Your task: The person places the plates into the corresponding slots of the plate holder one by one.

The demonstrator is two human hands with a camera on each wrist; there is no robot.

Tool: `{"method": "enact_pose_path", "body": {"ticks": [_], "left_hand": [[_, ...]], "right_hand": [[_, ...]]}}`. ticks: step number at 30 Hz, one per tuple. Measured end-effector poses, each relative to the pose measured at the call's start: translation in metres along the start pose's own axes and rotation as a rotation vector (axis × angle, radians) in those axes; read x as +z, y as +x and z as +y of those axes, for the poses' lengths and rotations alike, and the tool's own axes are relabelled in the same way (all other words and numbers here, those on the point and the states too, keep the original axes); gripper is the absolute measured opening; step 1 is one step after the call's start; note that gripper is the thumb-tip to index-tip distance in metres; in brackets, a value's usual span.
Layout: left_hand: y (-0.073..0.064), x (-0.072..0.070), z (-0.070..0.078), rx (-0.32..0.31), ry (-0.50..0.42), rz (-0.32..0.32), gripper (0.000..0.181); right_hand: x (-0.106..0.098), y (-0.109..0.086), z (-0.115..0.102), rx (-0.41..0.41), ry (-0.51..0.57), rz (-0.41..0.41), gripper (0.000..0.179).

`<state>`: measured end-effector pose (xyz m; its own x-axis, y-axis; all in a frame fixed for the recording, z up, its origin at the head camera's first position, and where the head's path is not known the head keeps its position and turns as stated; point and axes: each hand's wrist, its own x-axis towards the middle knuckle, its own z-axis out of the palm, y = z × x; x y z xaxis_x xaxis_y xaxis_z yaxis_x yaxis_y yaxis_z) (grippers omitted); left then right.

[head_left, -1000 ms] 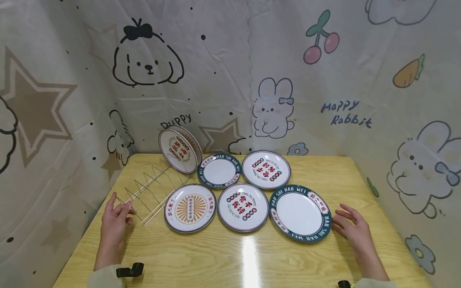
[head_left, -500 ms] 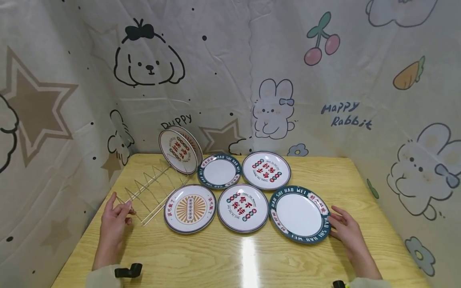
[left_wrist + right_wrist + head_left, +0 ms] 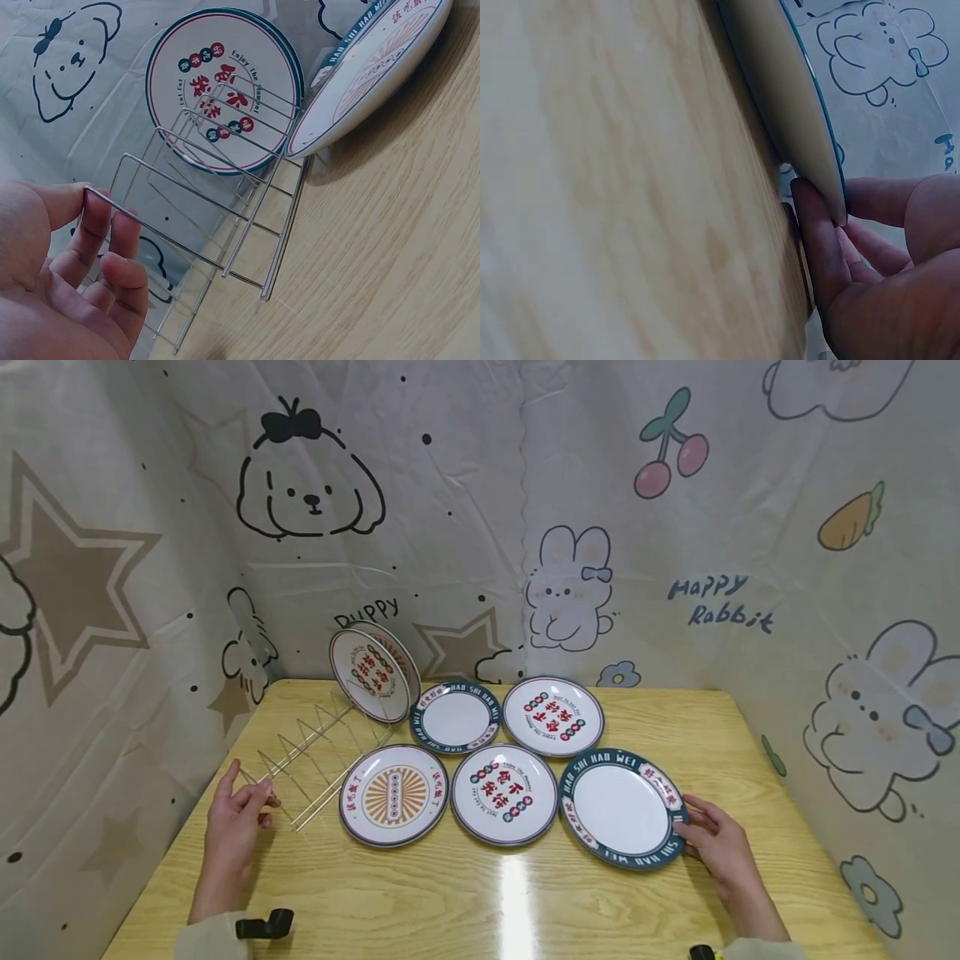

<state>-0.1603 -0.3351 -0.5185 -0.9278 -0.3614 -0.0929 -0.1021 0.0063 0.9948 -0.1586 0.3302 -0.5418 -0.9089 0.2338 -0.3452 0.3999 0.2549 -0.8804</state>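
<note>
My left hand (image 3: 236,818) pinches the near end of a silver wire plate rack (image 3: 286,225), thumb and fingers on the end wire. Two plates (image 3: 371,675) stand upright in the rack's far end. At the right, my right hand (image 3: 716,845) grips the rim of a large white plate with a green lettered border (image 3: 621,808). The thumb is on top of its rim and the fingers are underneath in the right wrist view, where the plate's pale underside (image 3: 780,90) shows.
Between the hands lie a sunburst plate (image 3: 395,796) and a plate with red characters (image 3: 505,795). Behind them are a smaller green-rimmed plate (image 3: 456,718) and another red-character plate (image 3: 553,717). A printed cloth (image 3: 465,485) encloses the wooden table (image 3: 420,902) at the back and sides.
My right hand has moved left to the green-bordered plate and taken hold of its right rim. The left hand has kept its grip on the rack.
</note>
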Motion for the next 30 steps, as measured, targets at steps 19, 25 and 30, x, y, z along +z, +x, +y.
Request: {"method": "enact_pose_path", "body": {"ticks": [19, 25, 30], "left_hand": [[0.001, 0.0, 0.0, -0.011, 0.011, 0.016, 0.083], [0.002, 0.0, -0.002, -0.008, -0.006, 0.006, 0.083], [0.001, -0.001, -0.002, 0.013, -0.005, -0.002, 0.084]], "right_hand": [[-0.008, -0.012, -0.004, 0.055, 0.199, 0.024, 0.069], [-0.011, -0.016, -0.003, 0.038, 0.209, -0.058, 0.068], [-0.013, -0.016, -0.001, 0.001, 0.297, -0.116, 0.057]]}}
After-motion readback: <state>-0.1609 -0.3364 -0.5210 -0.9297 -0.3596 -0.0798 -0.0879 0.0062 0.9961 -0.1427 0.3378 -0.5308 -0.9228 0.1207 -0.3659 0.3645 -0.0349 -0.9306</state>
